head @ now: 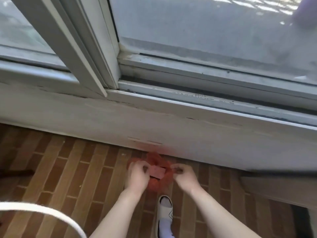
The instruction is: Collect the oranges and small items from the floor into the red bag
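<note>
At six o'clock, stood in a white slide sandal (164, 213) over a white sock, on brick-patterned floor (72, 170). At seven o'clock, crossed by a blurred white curved band (51, 213), nature not clear. Higher, near the centre-bottom, held up the red bag (155, 163) between both hands: thin red mesh, crumpled and translucent, a pale pink label (157, 171) across its mouth, an orange-red bulge hanging low inside, contents not told apart. Left hand (137, 176) at the bag's nine o'clock, fingers curled, pinching the bag's rim. Right hand (184, 176) at its three o'clock, fingers curled likewise, pinching the opposite rim. Bag stretched between the two, above the floor, just short of the white wall base (154, 121). Beyond, toward twelve o'clock, topped by a dusty grey sliding window track (205, 86) and frosted-looking glass (197, 23). At one o'clock, far corner, blurred purple shape (307, 12), not identifiable.
</note>
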`<state>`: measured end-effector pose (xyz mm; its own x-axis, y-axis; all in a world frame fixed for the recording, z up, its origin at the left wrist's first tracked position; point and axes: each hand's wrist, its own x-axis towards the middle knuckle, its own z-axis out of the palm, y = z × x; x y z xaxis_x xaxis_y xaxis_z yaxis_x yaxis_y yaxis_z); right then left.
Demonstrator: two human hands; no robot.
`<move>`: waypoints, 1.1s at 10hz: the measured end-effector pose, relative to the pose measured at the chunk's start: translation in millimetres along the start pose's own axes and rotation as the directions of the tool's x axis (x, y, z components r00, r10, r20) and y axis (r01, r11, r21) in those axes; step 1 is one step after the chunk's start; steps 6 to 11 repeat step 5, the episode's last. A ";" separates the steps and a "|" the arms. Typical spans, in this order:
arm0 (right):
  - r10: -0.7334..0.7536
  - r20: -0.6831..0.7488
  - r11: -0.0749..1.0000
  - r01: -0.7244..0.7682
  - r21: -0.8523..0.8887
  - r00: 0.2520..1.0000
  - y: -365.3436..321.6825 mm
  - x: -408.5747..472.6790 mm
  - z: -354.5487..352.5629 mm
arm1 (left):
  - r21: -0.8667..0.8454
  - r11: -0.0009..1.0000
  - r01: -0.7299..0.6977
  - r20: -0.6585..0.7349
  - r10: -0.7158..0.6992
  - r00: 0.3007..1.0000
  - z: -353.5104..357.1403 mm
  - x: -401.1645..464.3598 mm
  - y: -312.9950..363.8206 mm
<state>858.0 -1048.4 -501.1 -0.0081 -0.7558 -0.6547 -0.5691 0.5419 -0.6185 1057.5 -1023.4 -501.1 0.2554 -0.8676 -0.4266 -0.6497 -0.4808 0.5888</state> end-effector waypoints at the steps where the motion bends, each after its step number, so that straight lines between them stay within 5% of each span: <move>1: 0.010 0.027 1.000 -0.010 -0.006 1.000 5.2 4.6 4.2 | -0.041 0.999 0.024 0.020 -0.023 1.000 11.2 6.7 -8.1; 4: -0.055 0.105 0.998 0.056 -0.004 0.993 -1.3 12.5 13.3 | -0.086 0.990 -0.108 0.325 0.131 0.937 26.5 7.7 -19.8; 11: -0.029 0.115 1.000 0.029 0.007 0.993 2.3 10.0 15.7 | -0.153 0.985 -0.078 0.307 0.122 0.944 20.7 -1.1 -17.6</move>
